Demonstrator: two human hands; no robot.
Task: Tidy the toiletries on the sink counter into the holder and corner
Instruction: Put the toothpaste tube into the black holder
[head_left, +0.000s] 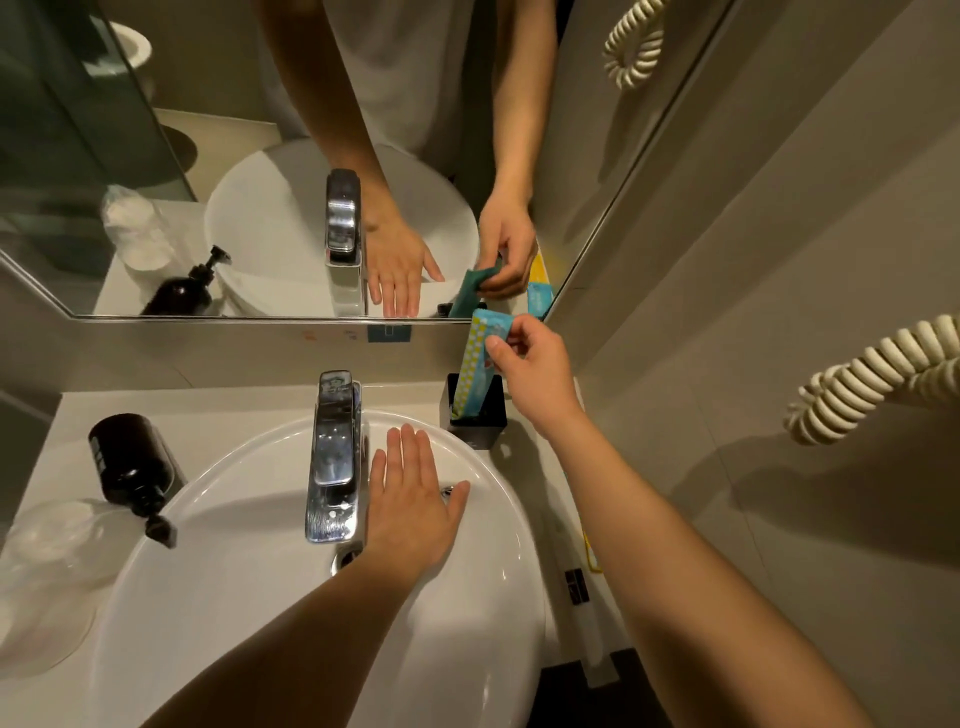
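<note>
One packet into one holder
Right hand (535, 371) pinched a blue packet (475, 364) in the black holder (480, 415), right of centre; left hand (410, 493) lay flat, spread wide on the basin (218, 597)

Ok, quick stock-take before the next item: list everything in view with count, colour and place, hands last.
holder: 1, black, back right counter corner
packet: 1, blue patterned, standing in holder
pump bottle: 1, dark brown, left of basin, tipped toward it
tap: 1, chrome, back of basin
basin: 1, white, centre
coiled cord: 1, cream, right wall
mirror: 1, behind counter
left hand: flat on the basin's rim, empty
right hand: pinching packet top
</note>
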